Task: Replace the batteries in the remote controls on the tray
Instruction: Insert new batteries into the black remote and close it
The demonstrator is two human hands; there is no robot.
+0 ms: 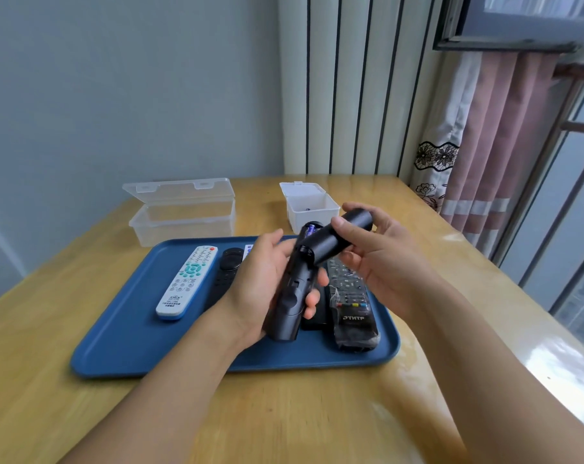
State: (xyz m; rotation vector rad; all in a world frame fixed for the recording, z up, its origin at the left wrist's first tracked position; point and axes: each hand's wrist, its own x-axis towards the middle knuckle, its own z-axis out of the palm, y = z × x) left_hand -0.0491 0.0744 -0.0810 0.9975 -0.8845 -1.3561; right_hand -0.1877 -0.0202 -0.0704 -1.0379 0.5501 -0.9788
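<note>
My left hand (255, 289) grips a black remote control (289, 303) above the blue tray (123, 343), its back turned toward me. A purple battery (309, 232) shows in the open compartment at the remote's far end. My right hand (379, 259) holds the remote's black battery cover (337, 237), lifted off and angled up to the right. On the tray lie a white remote (187, 283) at the left, a black remote (227, 269) beside it, and a plastic-wrapped black remote (352, 306) at the right. Another dark remote is mostly hidden under my hands.
A clear plastic box (183, 216) with its lid open stands behind the tray at the left. A small white box (309, 205), lid open with something dark inside, stands behind the tray at the right. The wooden table (284, 416) reaches a window and curtain on the right.
</note>
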